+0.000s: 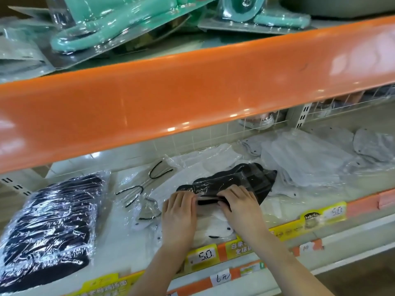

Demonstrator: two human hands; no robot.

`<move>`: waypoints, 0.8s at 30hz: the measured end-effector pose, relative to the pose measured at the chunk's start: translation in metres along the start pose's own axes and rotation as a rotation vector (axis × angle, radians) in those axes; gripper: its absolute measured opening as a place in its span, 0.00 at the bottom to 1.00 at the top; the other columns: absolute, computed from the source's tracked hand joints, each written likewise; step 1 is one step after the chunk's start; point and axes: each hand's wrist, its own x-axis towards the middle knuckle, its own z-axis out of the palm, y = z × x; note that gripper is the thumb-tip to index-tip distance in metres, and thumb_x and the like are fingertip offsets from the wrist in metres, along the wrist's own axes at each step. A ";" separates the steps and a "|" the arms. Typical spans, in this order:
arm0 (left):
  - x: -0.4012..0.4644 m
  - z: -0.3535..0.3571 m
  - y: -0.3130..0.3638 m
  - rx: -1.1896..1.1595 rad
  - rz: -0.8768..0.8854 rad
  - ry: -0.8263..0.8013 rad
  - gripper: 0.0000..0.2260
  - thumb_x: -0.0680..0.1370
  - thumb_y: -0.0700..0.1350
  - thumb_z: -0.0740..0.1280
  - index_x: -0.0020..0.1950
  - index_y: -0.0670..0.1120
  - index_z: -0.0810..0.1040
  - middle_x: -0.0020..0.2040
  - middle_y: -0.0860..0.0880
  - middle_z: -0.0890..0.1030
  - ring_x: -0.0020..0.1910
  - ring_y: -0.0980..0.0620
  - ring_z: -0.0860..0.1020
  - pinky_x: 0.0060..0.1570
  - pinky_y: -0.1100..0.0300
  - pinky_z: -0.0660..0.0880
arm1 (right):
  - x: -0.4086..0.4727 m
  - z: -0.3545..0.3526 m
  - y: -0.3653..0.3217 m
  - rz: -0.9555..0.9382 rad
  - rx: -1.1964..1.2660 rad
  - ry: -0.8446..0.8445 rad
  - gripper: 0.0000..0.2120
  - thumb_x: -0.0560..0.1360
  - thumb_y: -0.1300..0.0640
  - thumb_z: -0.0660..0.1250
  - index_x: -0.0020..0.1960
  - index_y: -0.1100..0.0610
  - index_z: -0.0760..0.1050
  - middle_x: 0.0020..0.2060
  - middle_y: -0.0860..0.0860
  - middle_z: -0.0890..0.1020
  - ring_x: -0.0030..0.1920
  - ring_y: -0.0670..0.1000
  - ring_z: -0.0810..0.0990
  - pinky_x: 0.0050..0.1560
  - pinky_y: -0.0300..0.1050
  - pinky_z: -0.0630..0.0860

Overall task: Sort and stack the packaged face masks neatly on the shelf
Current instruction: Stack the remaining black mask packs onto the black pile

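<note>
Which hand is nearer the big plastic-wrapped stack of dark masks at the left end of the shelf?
Left. The left hand holds the black mask pack's near edge, on the side toward the big plastic-wrapped stack of dark masks. The right hand grips the same pack farther right.

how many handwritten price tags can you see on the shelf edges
4: a 5.0 tag below the left hand, a 5.0 tag at right, a 6元 tag on the lower rail, a 10 tag. Others may be out of view.

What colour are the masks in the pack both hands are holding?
Black, in clear wrap; the head view, the only one, shows it.
</note>
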 end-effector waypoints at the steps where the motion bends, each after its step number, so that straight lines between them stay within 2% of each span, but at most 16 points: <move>1: 0.000 0.000 0.001 -0.008 0.006 0.028 0.15 0.81 0.47 0.56 0.44 0.44 0.79 0.43 0.50 0.81 0.42 0.48 0.78 0.43 0.57 0.69 | -0.001 0.000 0.001 0.011 -0.011 0.018 0.12 0.63 0.58 0.80 0.43 0.54 0.80 0.39 0.48 0.78 0.40 0.52 0.79 0.41 0.47 0.76; 4: -0.002 -0.001 0.000 -0.013 0.020 0.076 0.11 0.78 0.41 0.57 0.44 0.43 0.79 0.44 0.48 0.81 0.43 0.46 0.78 0.42 0.55 0.72 | -0.001 0.001 0.000 0.088 -0.099 0.041 0.10 0.63 0.57 0.78 0.42 0.55 0.80 0.39 0.50 0.77 0.39 0.54 0.78 0.39 0.49 0.74; 8: -0.005 0.002 -0.001 0.019 0.091 0.033 0.07 0.73 0.38 0.62 0.45 0.43 0.80 0.47 0.49 0.81 0.45 0.48 0.78 0.45 0.58 0.70 | -0.001 0.001 -0.001 0.170 -0.146 0.046 0.09 0.64 0.58 0.76 0.43 0.56 0.80 0.43 0.51 0.79 0.42 0.55 0.79 0.41 0.50 0.74; 10: -0.006 0.005 -0.002 0.047 0.105 -0.004 0.07 0.71 0.39 0.65 0.46 0.43 0.81 0.48 0.48 0.81 0.46 0.48 0.78 0.45 0.56 0.72 | -0.001 0.002 -0.001 0.155 -0.145 0.051 0.09 0.65 0.58 0.76 0.43 0.56 0.80 0.43 0.50 0.79 0.42 0.54 0.80 0.39 0.50 0.74; 13: -0.004 0.004 0.000 0.101 0.111 -0.084 0.11 0.73 0.45 0.62 0.48 0.43 0.82 0.48 0.48 0.82 0.46 0.47 0.80 0.45 0.53 0.75 | -0.003 0.001 -0.001 0.121 -0.128 0.071 0.07 0.65 0.59 0.77 0.42 0.55 0.80 0.40 0.49 0.80 0.40 0.54 0.79 0.37 0.48 0.74; 17: 0.006 -0.003 0.000 0.110 0.047 -0.107 0.11 0.75 0.48 0.62 0.45 0.45 0.82 0.45 0.50 0.82 0.43 0.46 0.81 0.42 0.53 0.75 | -0.004 0.000 -0.001 0.041 -0.073 0.142 0.03 0.69 0.60 0.73 0.41 0.54 0.80 0.38 0.48 0.80 0.39 0.53 0.79 0.38 0.47 0.73; 18: 0.009 -0.004 -0.001 0.113 0.038 -0.105 0.09 0.75 0.48 0.64 0.45 0.45 0.82 0.45 0.50 0.82 0.44 0.46 0.80 0.42 0.53 0.75 | -0.003 -0.001 -0.002 0.021 -0.071 0.163 0.01 0.70 0.59 0.70 0.41 0.54 0.80 0.38 0.48 0.80 0.39 0.52 0.79 0.38 0.47 0.73; 19: 0.011 -0.007 -0.003 0.119 0.029 -0.110 0.06 0.74 0.46 0.69 0.45 0.45 0.82 0.45 0.49 0.82 0.44 0.45 0.80 0.42 0.53 0.75 | -0.003 -0.003 -0.003 0.013 -0.079 0.178 0.03 0.71 0.58 0.67 0.41 0.54 0.80 0.38 0.48 0.79 0.39 0.52 0.79 0.38 0.47 0.73; 21: 0.016 -0.014 -0.005 0.135 0.009 -0.142 0.08 0.68 0.42 0.77 0.45 0.45 0.82 0.44 0.49 0.82 0.44 0.44 0.81 0.42 0.52 0.75 | -0.003 -0.006 -0.007 -0.004 -0.095 0.189 0.06 0.73 0.57 0.64 0.40 0.54 0.79 0.38 0.48 0.79 0.39 0.52 0.78 0.38 0.46 0.73; 24: 0.024 -0.023 -0.013 0.179 0.025 -0.183 0.10 0.63 0.40 0.80 0.40 0.46 0.82 0.38 0.51 0.82 0.37 0.46 0.81 0.36 0.55 0.75 | -0.005 -0.007 -0.015 -0.029 -0.105 0.190 0.02 0.69 0.60 0.68 0.41 0.55 0.79 0.38 0.49 0.78 0.39 0.53 0.78 0.38 0.45 0.74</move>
